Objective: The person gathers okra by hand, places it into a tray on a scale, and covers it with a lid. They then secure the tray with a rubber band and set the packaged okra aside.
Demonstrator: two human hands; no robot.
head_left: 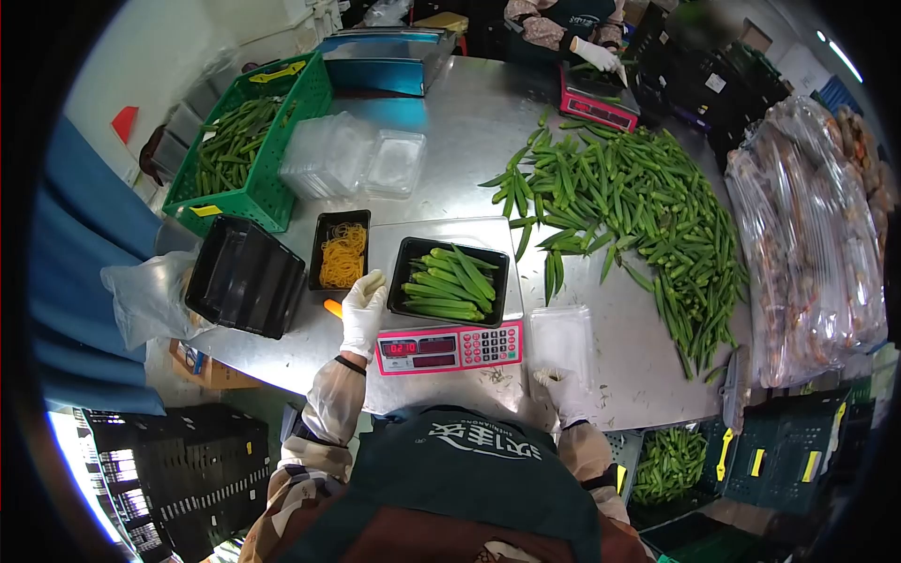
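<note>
My left hand [364,314], in a white glove, is between the rubber-band tray and the left edge of a black tray [401,298] of okra. Its fingers are bunched together, and what they hold, if anything, is hidden. The okra [454,283] lies lengthwise in the black tray, on the platform of a pink scale [449,348] with red lit digits. My right hand [565,392], also gloved, rests low by a clear plastic tray [560,340], its fingers loosely curled and apart, nothing visible in them. Yellow rubber bands [343,255] fill a small black tray [320,272].
Loose okra [648,216] covers the table's right side. On the left stand a green crate [291,174] of okra, clear trays [394,164] and stacked black trays [246,277]. Bagged packaging [798,244] is at right. Across the table, a person's gloved hand [596,56] is above another scale [599,110].
</note>
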